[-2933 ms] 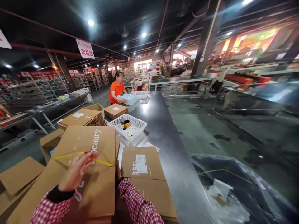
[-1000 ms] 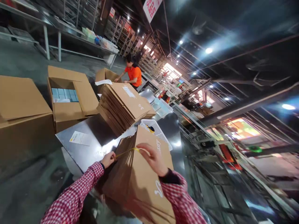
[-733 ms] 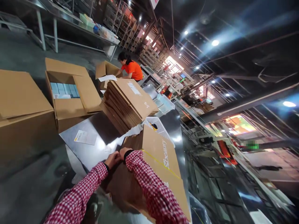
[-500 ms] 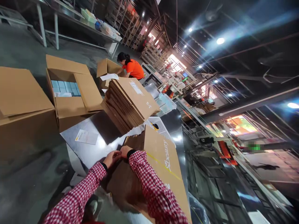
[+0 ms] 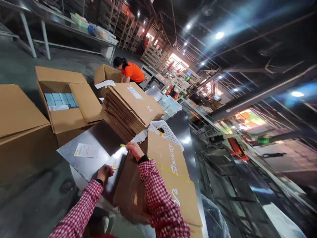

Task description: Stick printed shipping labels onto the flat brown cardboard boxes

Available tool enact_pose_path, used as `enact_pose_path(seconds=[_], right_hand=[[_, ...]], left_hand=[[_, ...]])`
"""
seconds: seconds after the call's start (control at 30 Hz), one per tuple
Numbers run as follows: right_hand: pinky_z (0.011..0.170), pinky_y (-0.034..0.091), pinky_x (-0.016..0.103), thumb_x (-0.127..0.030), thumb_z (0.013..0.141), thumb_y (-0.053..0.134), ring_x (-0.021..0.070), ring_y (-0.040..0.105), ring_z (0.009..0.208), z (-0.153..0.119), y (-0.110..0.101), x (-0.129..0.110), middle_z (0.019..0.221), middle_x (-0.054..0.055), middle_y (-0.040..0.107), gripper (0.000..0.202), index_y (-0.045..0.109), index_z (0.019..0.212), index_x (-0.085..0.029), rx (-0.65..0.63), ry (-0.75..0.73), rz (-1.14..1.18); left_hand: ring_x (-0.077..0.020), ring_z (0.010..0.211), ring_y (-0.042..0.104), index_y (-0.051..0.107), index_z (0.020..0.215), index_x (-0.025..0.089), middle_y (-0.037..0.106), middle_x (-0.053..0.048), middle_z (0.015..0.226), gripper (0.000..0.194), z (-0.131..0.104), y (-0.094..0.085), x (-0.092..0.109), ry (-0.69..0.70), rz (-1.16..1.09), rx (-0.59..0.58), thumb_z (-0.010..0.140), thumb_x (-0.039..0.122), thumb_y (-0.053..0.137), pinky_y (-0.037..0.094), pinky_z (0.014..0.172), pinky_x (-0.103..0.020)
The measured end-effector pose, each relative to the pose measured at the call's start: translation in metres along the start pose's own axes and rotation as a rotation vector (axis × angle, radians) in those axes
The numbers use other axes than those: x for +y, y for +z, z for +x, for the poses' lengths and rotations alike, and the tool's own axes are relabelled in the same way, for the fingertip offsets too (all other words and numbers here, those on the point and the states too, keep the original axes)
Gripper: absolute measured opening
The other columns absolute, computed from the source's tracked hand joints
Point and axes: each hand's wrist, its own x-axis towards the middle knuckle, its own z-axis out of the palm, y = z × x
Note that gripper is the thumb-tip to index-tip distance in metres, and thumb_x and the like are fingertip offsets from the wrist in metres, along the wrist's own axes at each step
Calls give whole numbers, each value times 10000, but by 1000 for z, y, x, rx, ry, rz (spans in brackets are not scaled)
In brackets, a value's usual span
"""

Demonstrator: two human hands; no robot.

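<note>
A bundle of flattened cardboard cartons with white lettering stands on the metal table in front of me. A thin yellow strap crosses its face. Left of the bundle, my left hand is closed on one yellow end. My right hand, at the bundle's upper left edge, pinches another yellow end that sticks out beyond the fingers. The two hands are apart. How the strap runs behind the bundle is hidden.
Behind the bundle lie another stack of flat cartons and a white perforated basket. A labelled card rests on the metal table. Open boxes stand left, one holding light-blue packs. A person in orange bends over a box beyond.
My hands were together at the bundle's left edge. Now they have separated, the left moving left and down, the right slightly upward, with yellow strap ends showing. The view has shifted a little.
</note>
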Motion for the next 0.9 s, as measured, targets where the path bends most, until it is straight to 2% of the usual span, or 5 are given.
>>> enact_pose_path(seconds=[0.2,0.4,0.67,0.8,0.9], right_hand=[[408,232,179,-450,847,497,56,285,416,-78,-115,14,479,-83,326,319,524,684,-177,460,-221,673],[364,171,159,-475,786,625,21,234,392,-204,-239,38,545,-92,366,331,486,723,-182,917,-398,936],[419,248,95,-395,914,469,-22,284,423,-357,-270,91,647,-103,380,240,470,870,-159,1206,-427,822],[483,180,102,-280,923,142,-93,270,413,-446,-287,149,706,-127,309,390,444,974,-38,1240,-404,752],[467,143,133,-292,880,131,-89,237,382,-529,-310,223,677,-135,278,400,463,922,-71,1468,-413,814]], left_hand=[[-206,1041,578,529,1169,151,618,-88,1113,368,-18,30,87,265,130,-43,848,327,567,458,920,-370],[-220,897,632,675,962,189,700,-60,952,270,-72,175,168,541,285,-602,748,351,648,492,811,-322],[-149,818,615,599,1026,147,639,-38,965,229,-99,384,120,525,606,-791,861,305,597,517,748,-348],[-143,812,622,617,956,147,646,-29,943,189,-91,441,78,447,695,-836,877,314,580,526,738,-332],[-118,712,617,618,929,144,644,-7,857,192,-82,461,57,379,672,-857,880,324,577,527,648,-283]])
